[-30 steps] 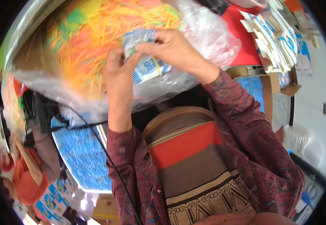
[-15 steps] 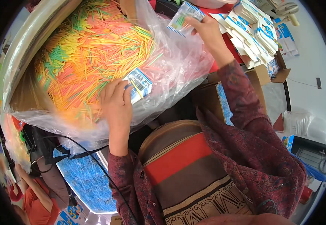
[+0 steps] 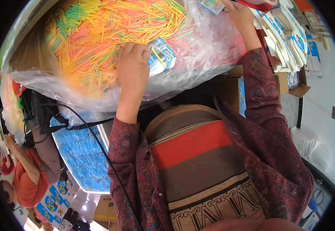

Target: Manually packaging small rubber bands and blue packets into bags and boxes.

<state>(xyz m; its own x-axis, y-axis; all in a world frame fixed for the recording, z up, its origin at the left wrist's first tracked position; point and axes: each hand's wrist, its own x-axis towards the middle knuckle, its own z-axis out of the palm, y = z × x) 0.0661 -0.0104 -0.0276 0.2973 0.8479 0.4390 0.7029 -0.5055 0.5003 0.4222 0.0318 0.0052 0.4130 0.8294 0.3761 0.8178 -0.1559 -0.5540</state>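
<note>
Heaps of thin pink, orange, yellow and green sticks [image 3: 109,34] lie in a carton lined with clear plastic [image 3: 209,46]. My left hand [image 3: 132,71] rests at the near edge of the heap, its fingers closed on a blue-and-white printed packet [image 3: 162,56]. A yellow stick slants across that packet. Toward the top edge, my right hand [image 3: 239,14] pinches a small clear sachet [image 3: 213,4] with a blue striped edge and coloured sticks inside. Part of the sachet is cut off by the picture's edge.
White-and-blue printed cartons [image 3: 286,36] are piled at the right, above an open cardboard box [image 3: 299,86]. A tub of blue packets [image 3: 81,154] stands at lower left, crossed by a black cable [image 3: 109,177]. A person in orange [image 3: 29,175] is at the far left.
The view has shifted, so the carton and both hands appear higher and further right. My right hand and its sachet are nearer the top edge. Both hands keep their holds.
</note>
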